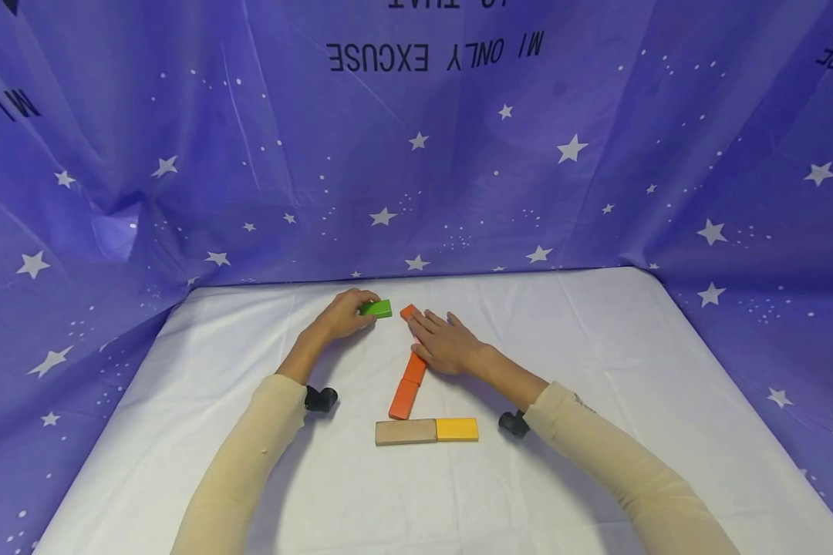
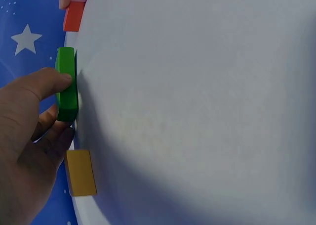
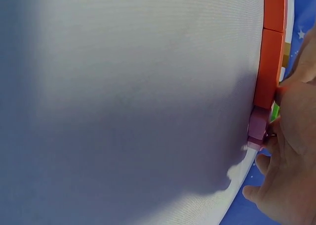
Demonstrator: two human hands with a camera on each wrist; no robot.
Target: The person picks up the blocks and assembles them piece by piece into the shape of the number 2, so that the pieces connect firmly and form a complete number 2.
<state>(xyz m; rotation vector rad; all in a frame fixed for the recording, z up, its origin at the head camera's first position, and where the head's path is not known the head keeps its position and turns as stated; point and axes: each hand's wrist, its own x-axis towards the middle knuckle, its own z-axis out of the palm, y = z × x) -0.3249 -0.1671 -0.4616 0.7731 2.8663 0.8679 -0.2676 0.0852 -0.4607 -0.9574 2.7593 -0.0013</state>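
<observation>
My left hand (image 1: 345, 314) pinches a green block (image 1: 382, 309) between thumb and fingers near the back of the table. A yellow block (image 2: 80, 173) lies close to its lower fingers in the left wrist view. My right hand (image 1: 447, 345) rests with fairly straight fingers over a slanting row of blocks. Its fingertips reach a small orange block (image 1: 406, 311) at the row's far end; its thumb touches an orange block (image 1: 414, 369). Another orange block (image 1: 403, 400) continues the row towards me. Pink blocks (image 3: 259, 122) beside the fingers are mostly hidden by the hand in the head view.
Nearer to me, a tan wooden block (image 1: 406, 432) and a yellow block (image 1: 457, 429) lie end to end. A white cloth (image 1: 569, 478) covers the table. Behind it hangs a purple star-patterned curtain (image 1: 458, 177). Dark wrist devices (image 1: 322, 399) sit at both cuffs.
</observation>
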